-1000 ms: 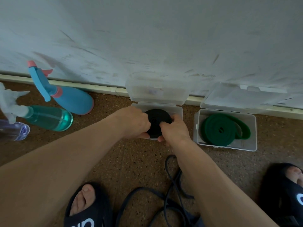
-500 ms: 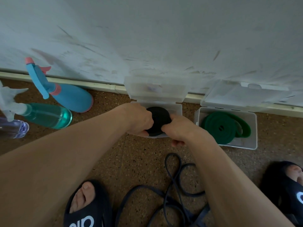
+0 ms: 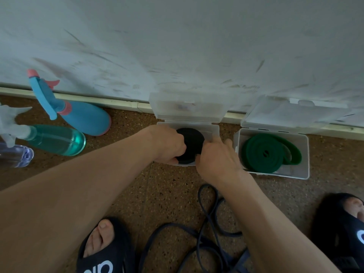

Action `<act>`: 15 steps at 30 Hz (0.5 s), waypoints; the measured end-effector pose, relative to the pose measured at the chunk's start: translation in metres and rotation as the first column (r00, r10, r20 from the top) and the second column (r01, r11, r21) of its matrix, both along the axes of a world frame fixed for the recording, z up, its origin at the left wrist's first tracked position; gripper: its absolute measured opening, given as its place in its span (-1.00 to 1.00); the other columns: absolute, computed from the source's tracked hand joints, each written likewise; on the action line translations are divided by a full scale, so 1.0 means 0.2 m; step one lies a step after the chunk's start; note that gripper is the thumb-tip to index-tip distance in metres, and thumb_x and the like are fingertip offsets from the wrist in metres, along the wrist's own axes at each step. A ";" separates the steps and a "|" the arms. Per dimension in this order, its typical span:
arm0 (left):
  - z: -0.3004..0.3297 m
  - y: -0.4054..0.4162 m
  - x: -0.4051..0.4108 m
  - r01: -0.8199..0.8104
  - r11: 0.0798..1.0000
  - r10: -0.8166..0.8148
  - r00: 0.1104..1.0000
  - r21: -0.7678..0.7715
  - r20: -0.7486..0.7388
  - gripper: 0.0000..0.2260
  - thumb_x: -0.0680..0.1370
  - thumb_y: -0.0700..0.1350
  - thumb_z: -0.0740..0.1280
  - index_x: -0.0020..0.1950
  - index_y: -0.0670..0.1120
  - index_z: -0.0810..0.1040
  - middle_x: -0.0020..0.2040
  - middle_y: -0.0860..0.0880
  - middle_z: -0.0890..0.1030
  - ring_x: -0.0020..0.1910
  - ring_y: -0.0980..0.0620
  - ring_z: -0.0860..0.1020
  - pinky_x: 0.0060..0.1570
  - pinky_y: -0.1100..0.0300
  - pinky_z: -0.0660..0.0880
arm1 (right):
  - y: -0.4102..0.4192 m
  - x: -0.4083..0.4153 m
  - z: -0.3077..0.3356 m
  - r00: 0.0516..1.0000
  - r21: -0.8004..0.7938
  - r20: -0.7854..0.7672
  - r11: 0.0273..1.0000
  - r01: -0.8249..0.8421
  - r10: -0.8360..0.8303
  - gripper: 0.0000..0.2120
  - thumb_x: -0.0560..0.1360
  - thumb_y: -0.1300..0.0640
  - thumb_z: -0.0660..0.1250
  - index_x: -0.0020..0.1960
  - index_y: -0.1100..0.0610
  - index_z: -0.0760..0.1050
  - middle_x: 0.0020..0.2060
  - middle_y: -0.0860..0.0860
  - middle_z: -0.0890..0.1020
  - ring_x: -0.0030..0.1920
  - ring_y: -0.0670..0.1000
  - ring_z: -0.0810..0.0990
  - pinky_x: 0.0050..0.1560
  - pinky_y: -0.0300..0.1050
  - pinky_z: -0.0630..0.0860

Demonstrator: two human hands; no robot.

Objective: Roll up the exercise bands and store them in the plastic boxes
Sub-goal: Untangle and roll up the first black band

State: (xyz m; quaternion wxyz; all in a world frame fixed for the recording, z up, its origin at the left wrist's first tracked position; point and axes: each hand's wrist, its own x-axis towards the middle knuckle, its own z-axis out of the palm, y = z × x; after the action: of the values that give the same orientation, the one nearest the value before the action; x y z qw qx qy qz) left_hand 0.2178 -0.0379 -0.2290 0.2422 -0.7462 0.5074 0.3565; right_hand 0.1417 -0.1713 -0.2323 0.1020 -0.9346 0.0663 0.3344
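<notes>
A rolled black band (image 3: 192, 143) sits in the open clear plastic box (image 3: 213, 129) against the wall. My left hand (image 3: 167, 146) grips the roll from its left side, fingers curled over it. My right hand (image 3: 216, 161) holds the roll's right edge, with its fingers partly hidden behind the roll. A second clear box (image 3: 304, 154) to the right holds a rolled green band (image 3: 266, 152). A loose dark blue band (image 3: 206, 229) lies tangled on the floor between my feet.
Three spray bottles lie at the left: a blue one (image 3: 82, 117), a teal one (image 3: 53, 139) and a clear one (image 3: 13, 155). Both box lids (image 3: 187, 108) lean open against the scuffed white wall. My sandalled feet (image 3: 102, 247) flank the loose band on the speckled floor.
Both hands have pushed the black roll lower into the box. My right hand has shifted a little to the right along the roll's edge.
</notes>
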 end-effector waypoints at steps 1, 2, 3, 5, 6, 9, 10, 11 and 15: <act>0.00 0.00 0.00 0.002 1.000 -0.002 1.000 -0.007 -0.001 -0.69 0.69 0.09 0.20 0.19 -0.10 0.59 -0.01 -0.05 0.64 -0.18 0.02 0.52 -0.03 0.09 0.60 | -0.01 -0.01 0.00 1.000 -0.002 0.013 1.000 -0.010 0.010 -0.67 0.65 0.04 0.25 0.36 0.16 0.47 0.36 0.12 0.40 0.36 0.22 0.32 0.14 -0.02 0.40; 0.01 0.00 0.00 0.007 1.000 -0.007 1.000 -0.013 -0.001 -0.69 0.69 0.09 0.19 0.19 -0.10 0.59 0.01 -0.06 0.64 -0.17 0.02 0.52 -0.02 0.09 0.60 | -0.01 -0.01 -0.01 1.000 -0.009 0.021 1.000 -0.023 0.023 -0.66 0.65 0.02 0.25 0.35 0.15 0.47 0.35 0.12 0.42 0.35 0.22 0.31 0.13 -0.02 0.39; 0.01 0.00 0.00 0.012 1.000 -0.012 1.000 -0.017 -0.004 -0.69 0.69 0.09 0.19 0.20 -0.10 0.58 0.02 -0.06 0.64 -0.16 0.02 0.54 -0.01 0.08 0.61 | -0.02 -0.02 -0.01 0.999 -0.019 0.027 0.999 -0.043 0.044 -0.66 0.65 0.00 0.24 0.34 0.15 0.47 0.33 0.11 0.43 0.35 0.22 0.30 0.14 -0.02 0.39; 0.00 0.02 0.00 0.023 0.999 -0.024 1.000 -0.027 -0.010 -0.68 0.69 0.09 0.19 0.23 -0.09 0.57 0.04 -0.05 0.65 -0.10 0.01 0.60 0.02 0.07 0.62 | -0.04 -0.01 0.00 0.993 -0.046 0.048 0.993 -0.108 0.111 -0.65 0.65 -0.05 0.23 0.33 0.13 0.49 0.34 0.11 0.42 0.36 0.22 0.26 0.19 0.02 0.39; -0.01 0.03 0.00 0.030 0.999 -0.030 1.000 -0.038 -0.009 -0.68 0.69 0.09 0.19 0.25 -0.08 0.57 0.06 -0.05 0.65 -0.07 0.00 0.62 0.02 0.06 0.62 | -0.05 0.00 0.01 0.989 -0.053 0.059 0.989 -0.135 0.139 -0.63 0.65 -0.08 0.23 0.32 0.12 0.51 0.38 0.11 0.38 0.38 0.23 0.24 0.23 0.05 0.40; -0.02 0.04 0.00 0.044 0.996 -0.043 0.999 -0.081 0.004 -0.68 0.69 0.09 0.20 0.36 -0.05 0.48 0.09 -0.06 0.66 -0.03 -0.04 0.65 -0.02 0.08 0.62 | -0.09 0.04 0.01 0.988 0.016 0.063 0.990 -0.143 0.141 -0.63 0.60 -0.13 0.32 0.26 0.10 0.58 0.40 0.11 0.26 0.37 0.23 0.29 0.28 0.09 0.43; -0.03 0.04 0.00 0.040 0.995 -0.040 0.999 -0.092 0.001 -0.68 0.69 0.08 0.20 0.39 -0.03 0.44 0.11 -0.07 0.65 -0.02 -0.05 0.65 -0.06 0.10 0.59 | -0.10 0.05 -0.01 0.990 0.059 0.035 0.989 -0.136 0.134 -0.61 0.59 -0.15 0.34 0.26 0.11 0.58 0.38 0.11 0.31 0.35 0.22 0.34 0.28 0.08 0.45; -0.03 0.04 0.00 0.040 0.994 -0.041 0.999 -0.105 -0.008 -0.68 0.69 0.07 0.20 0.40 -0.01 0.41 0.12 -0.07 0.65 -0.01 -0.06 0.65 -0.11 0.12 0.55 | -0.10 0.05 -0.02 0.991 0.095 0.008 0.987 -0.132 0.131 -0.55 0.57 -0.19 0.34 0.26 0.13 0.58 0.33 0.11 0.39 0.32 0.20 0.39 0.26 0.06 0.48; -0.05 0.06 -0.01 0.062 0.986 -0.065 0.998 -0.153 -0.018 -0.76 0.71 0.06 0.16 0.36 0.07 0.39 0.07 -0.03 0.66 -0.14 -0.03 0.61 -0.14 0.06 0.57 | -0.08 0.03 -0.05 0.996 0.130 -0.011 0.987 -0.089 0.091 -0.32 0.50 -0.40 0.30 0.21 0.21 0.58 0.18 0.16 0.50 0.26 0.20 0.46 0.15 0.01 0.50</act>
State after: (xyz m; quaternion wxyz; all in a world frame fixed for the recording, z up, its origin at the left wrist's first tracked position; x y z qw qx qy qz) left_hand 0.2166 -0.0265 -0.2396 0.1900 -0.7417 0.5594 0.3174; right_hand 0.1485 -0.1879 -0.2422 0.1467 -0.9251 0.0030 0.3501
